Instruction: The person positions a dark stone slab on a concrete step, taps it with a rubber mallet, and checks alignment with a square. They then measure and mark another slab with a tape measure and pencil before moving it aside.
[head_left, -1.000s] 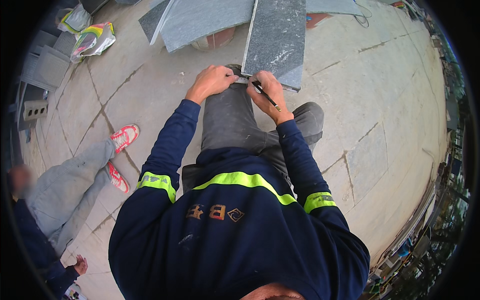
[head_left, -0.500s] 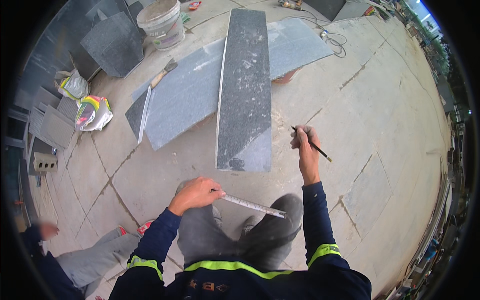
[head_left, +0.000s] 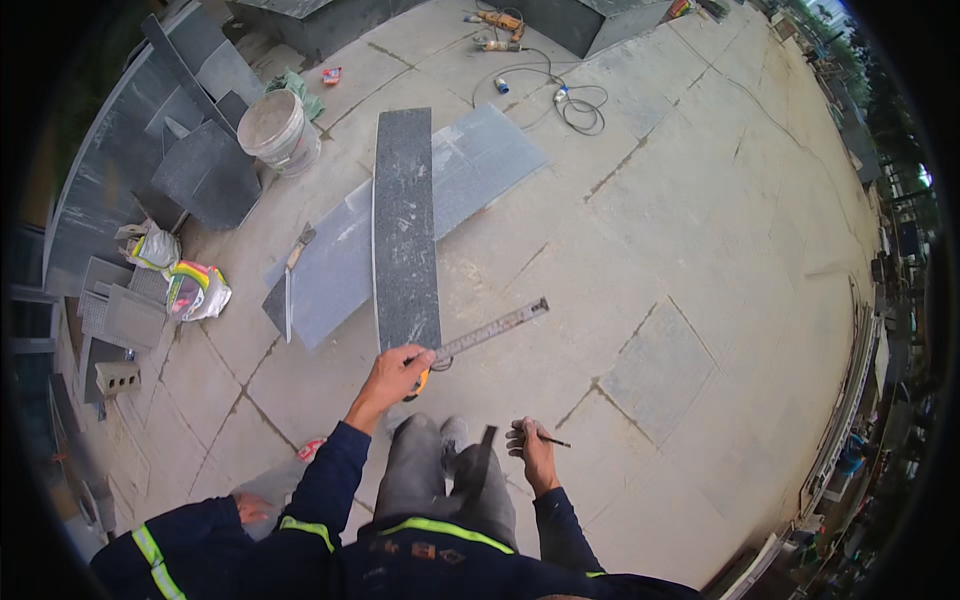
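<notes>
Head view: below centre, left hand [head_left: 392,378] clamps its grip on tape measure [head_left: 420,385], apparently steadying the extended blade [head_left: 492,332]; right hand [head_left: 537,456], lower centre, pinches pencil [head_left: 554,440].

Bucket [head_left: 288,142] and, seemingly, grinders [head_left: 500,20] on floor [head_left: 760,220]

I take this for a stone-working or building site, apparently in the open, since I can make out trees [head_left: 888,125] beyond its right side. I see a pale paved floor [head_left: 740,240] crossed by joint lines, a long dark slab [head_left: 405,225] lying across a lighter slab [head_left: 485,155], and cut sheets [head_left: 207,178] leaning at the left. Around them I find a scuffed bucket [head_left: 285,138], bright sacks [head_left: 198,291], a hollow block [head_left: 118,377], corded power tools [head_left: 500,22] and an extended measuring tape [head_left: 490,333].
</notes>
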